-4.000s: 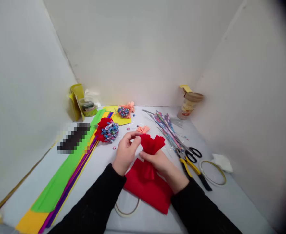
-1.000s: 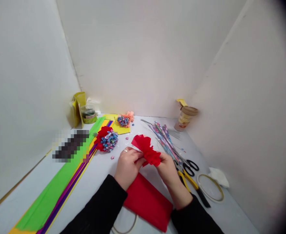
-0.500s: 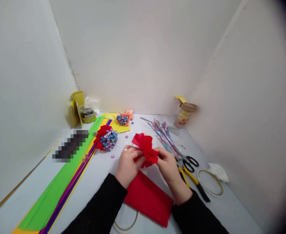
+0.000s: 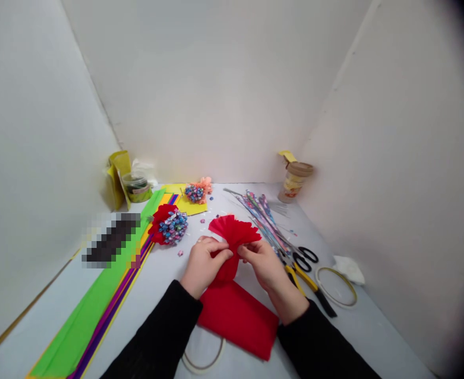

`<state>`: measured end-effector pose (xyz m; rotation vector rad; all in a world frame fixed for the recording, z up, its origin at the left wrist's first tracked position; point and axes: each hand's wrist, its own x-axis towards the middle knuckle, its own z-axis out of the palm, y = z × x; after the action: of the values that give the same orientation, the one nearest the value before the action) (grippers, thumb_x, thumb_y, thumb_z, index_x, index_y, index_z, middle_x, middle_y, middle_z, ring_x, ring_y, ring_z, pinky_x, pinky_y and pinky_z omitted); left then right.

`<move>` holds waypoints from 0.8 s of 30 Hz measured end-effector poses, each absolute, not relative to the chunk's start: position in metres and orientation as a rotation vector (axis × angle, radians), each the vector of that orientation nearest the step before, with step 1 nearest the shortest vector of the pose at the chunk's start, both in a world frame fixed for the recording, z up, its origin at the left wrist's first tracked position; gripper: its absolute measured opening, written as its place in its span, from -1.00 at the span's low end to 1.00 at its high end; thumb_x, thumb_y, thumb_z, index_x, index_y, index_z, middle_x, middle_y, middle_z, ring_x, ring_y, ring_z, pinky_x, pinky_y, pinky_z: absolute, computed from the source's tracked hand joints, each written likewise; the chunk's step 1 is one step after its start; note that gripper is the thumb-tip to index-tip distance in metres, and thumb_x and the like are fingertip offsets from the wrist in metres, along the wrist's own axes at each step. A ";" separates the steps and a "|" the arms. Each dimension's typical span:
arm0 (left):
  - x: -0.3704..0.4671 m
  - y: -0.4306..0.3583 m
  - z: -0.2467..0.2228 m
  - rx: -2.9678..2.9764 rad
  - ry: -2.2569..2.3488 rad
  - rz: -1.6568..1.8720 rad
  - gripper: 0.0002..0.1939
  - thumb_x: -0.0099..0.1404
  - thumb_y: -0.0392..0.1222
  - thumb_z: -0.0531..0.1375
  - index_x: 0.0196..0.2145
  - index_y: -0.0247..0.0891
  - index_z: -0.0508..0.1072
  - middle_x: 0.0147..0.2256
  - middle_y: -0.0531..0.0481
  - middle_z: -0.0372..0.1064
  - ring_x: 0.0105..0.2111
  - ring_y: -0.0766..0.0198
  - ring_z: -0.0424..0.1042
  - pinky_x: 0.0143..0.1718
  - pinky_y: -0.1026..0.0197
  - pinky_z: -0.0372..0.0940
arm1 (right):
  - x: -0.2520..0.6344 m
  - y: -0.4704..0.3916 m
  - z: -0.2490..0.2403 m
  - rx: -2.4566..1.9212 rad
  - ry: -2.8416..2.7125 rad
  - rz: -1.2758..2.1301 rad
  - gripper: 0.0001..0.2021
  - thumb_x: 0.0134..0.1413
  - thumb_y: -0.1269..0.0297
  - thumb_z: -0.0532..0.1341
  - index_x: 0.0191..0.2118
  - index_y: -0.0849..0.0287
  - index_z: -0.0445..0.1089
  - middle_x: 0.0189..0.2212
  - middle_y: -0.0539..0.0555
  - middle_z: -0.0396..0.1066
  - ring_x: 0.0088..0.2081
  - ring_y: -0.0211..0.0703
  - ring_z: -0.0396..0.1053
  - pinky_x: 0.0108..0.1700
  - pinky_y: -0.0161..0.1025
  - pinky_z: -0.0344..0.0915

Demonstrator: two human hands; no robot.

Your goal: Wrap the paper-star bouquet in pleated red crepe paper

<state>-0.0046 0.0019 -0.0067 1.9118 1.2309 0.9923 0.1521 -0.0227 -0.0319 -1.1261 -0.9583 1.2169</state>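
Observation:
Both hands pinch a gathered piece of red crepe paper [image 4: 234, 231] at its middle. Its ruffled upper edge fans out above the fingers, and a smoother part hangs below. My left hand [image 4: 206, 261] grips it from the left with thumb and fingers. From the right, my right hand [image 4: 264, 263] pinches the same gather. Under the hands, a folded sheet of red crepe paper [image 4: 239, 318] lies on the table. A finished-looking bunch of blue and pink paper stars [image 4: 172, 226] with a red ruffle rests to the left of my left hand.
Scissors [image 4: 305, 258], yellow-handled pliers [image 4: 314, 287] and a tape roll [image 4: 336, 287] lie at right. Patterned paper strips [image 4: 261, 216] are behind them. Long green crepe paper [image 4: 93, 305] runs along the left. A smaller star bunch [image 4: 196, 192] and a cup [image 4: 295, 181] stand farther back.
The red crepe piece has turned more upright, its ruffled edge now fanning upward instead of bunching toward my right hand. The view has shifted slightly.

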 end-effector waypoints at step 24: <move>-0.001 -0.001 -0.005 1.962 1.358 1.050 -0.87 0.08 -0.26 0.19 -0.45 -0.24 0.56 -0.43 -0.03 0.50 -0.31 0.19 0.43 -0.19 0.15 0.30 | 0.136 -0.027 -0.030 -1.098 -0.896 1.165 -0.84 -0.20 0.27 0.30 -0.51 0.16 0.31 -0.65 -0.10 0.27 -0.60 -0.32 0.21 -0.54 -0.36 0.14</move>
<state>-0.0011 -0.0012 -0.0053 1.9619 1.3582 1.0495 0.1362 -0.0270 -0.0300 -1.0979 -0.8960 1.1647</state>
